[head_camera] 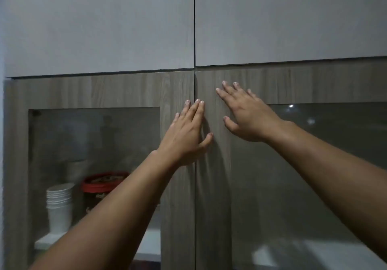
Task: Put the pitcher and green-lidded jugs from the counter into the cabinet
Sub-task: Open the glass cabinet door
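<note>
The cabinet (184,85) doors are being pressed at their centre seam by the left hand (186,135) and right hand (249,114), both flat, released, grasping nothing; paper cups (59,204) are being seen behind the left glass.

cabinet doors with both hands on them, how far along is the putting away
Done: cannot tell; no pitcher or green-lidded jug shows, only a stack of white cups and a red-lidded tub behind the left glass pane. In hand: nothing; the left hand and right hand lie open and flat on the two closed cabinet doors at the centre seam. Left: unclear, either opening up to load or just shut afterwards.
</note>
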